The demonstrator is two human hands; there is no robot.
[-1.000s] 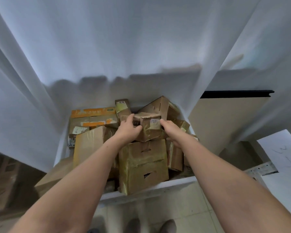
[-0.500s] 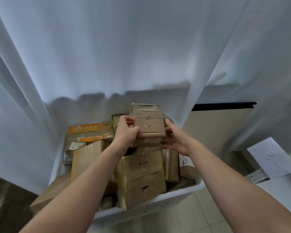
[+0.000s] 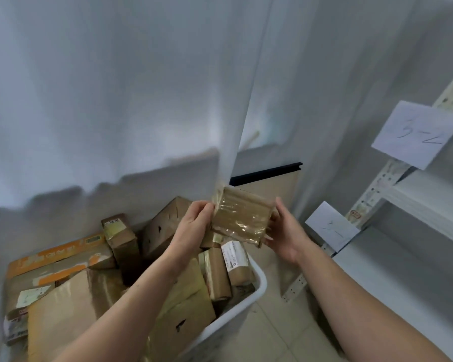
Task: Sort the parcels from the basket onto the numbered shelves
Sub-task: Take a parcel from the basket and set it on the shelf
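Nearest you, the white basket (image 3: pixel 260 282) was heaped with brown parcels. Above its far right corner you held one taped parcel (image 3: pixel 239 216) between both hands. Your left hand (image 3: pixel 191 227) gripped its left edge with the thumb over the front. Your right hand (image 3: pixel 285 237) cupped its right edge and lower corner, fingers curled behind. The parcel hung clear of the heap, broad taped face toward you, its longer side running hand to hand and tilted down to the right. The shelves (image 3: pixel 426 197) stood beyond your right hand, so that hand was the nearer to them. Of their two paper labels, the lower label (image 3: pixel 331 226) hung near the parcel and the upper label (image 3: pixel 416 134) seemed to read 3-2. The coming move looked to me like a carry rightward.
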